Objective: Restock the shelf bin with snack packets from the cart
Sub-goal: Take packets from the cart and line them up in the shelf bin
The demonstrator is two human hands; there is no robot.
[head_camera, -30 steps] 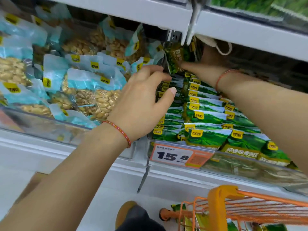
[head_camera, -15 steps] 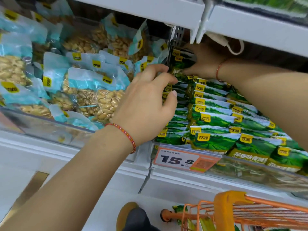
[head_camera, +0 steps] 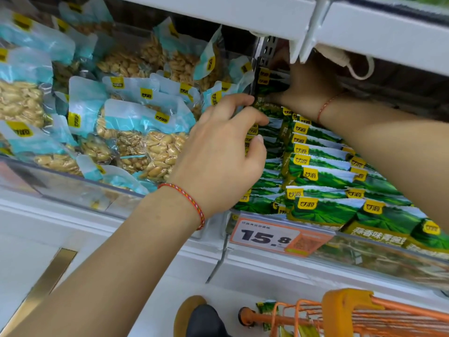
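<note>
Green snack packets (head_camera: 323,176) stand in rows in the shelf bin, behind its clear front wall (head_camera: 379,261). My right hand (head_camera: 306,93) reaches deep under the upper shelf and grips upright green packets (head_camera: 268,87) at the back of the bin. My left hand (head_camera: 226,152) is at the bin's left column, its thumb and fingers curled round the top edges of a few packets (head_camera: 254,131). The orange cart (head_camera: 345,305) shows at the bottom right, with a green packet (head_camera: 266,310) by its corner.
Blue packets of peanuts (head_camera: 155,147) fill the neighbouring bin on the left. A metal divider (head_camera: 263,49) separates the two bins. The white upper shelf (head_camera: 218,10) hangs low over the bin. An orange price tag (head_camera: 274,235) reads 15.8. My shoe (head_camera: 192,312) is below.
My right hand has drawn leftward and closed on the upright packets at the back. My left hand has moved slightly in, onto the left column. The view has shifted a little.
</note>
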